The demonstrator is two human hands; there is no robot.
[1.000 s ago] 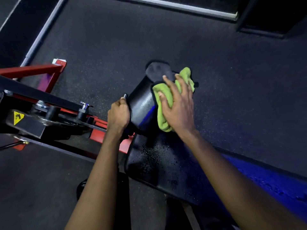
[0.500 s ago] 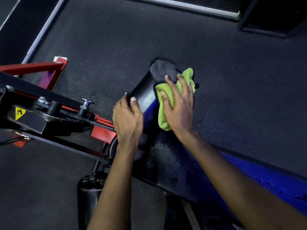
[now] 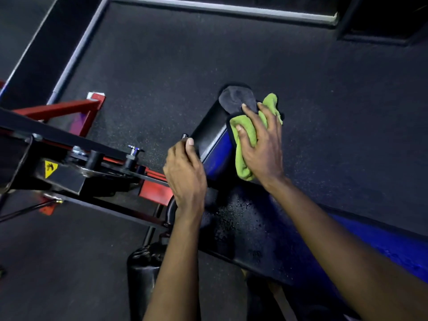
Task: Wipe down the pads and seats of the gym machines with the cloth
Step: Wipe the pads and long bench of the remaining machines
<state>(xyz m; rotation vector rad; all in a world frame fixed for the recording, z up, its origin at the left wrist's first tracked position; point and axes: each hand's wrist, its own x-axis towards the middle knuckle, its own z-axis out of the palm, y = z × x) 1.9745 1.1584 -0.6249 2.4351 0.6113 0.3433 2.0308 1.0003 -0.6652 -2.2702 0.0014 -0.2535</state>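
The view is dim; the floor sinks to near black at 1 and 7 o'clock. A blue glow tints the bench pad at 4 o'clock, and wet specks glint on it. The green cloth is the brightest patch. The wide lens bows the floor border at 12 o'clock. Focus is fairly sharp, softer at 6 o'clock.

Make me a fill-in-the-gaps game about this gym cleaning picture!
The right hand presses a ____ microfibre cloth onto the black cylindrical pad.
The triangular warning sticker is ____.
The white-capped square metal tube is painted ____.
Missing words: green, yellow, red.
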